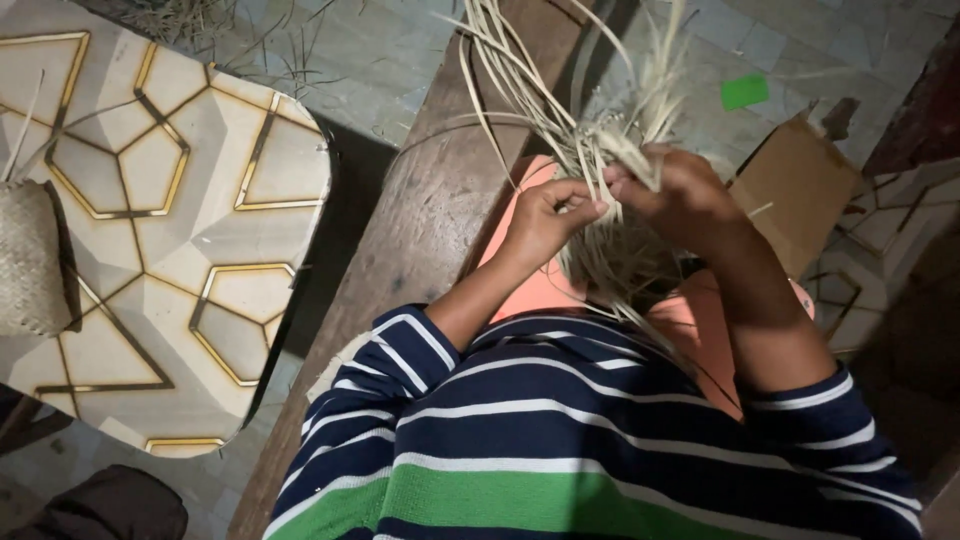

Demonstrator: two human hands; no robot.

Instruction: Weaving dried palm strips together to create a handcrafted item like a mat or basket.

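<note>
Above the person's lap, over an orange cloth (pixel 545 285), the left hand (pixel 545 215) and the right hand (pixel 672 190) meet on a half-woven bundle of pale straw strips (pixel 600 150), whose loose ends fan upward across a brown wooden bench (pixel 420 210). The left fingers are pinched together on thin strips, while the right fingers are closed around the gathered part just beside them, so both hands touch the bundle. To the left stands a pale table with gold hexagon lines (pixel 160 200) carrying a small woven basket (pixel 30 260), and a brown cardboard box (pixel 795 185) lies behind the right hand.
</note>
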